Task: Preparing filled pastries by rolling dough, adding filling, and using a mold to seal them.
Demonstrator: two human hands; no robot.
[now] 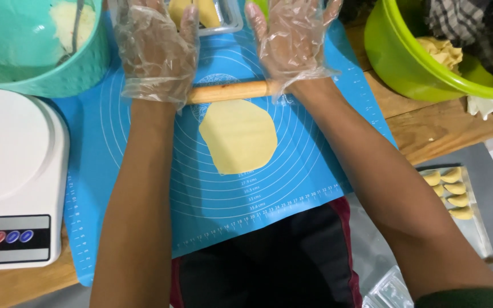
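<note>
A wooden rolling pin (232, 91) lies across the blue silicone mat (309, 171), at the far edge of a flat, pale yellow sheet of dough (239, 137). My left hand (156, 48), in a clear plastic glove, presses flat on the pin's left end with fingers spread. In the same kind of glove, my right hand (292, 40) rests flat on the pin's right end. Both palms lie on top of the pin rather than wrapped around it.
A white kitchen scale (15, 171) stands at the left. A teal bowl (41, 63) with dough sits far left, a green bowl (406, 63) far right. A clear tray (223, 23) lies beyond the mat. A metal tray (480, 228) of folded pastries sits lower right.
</note>
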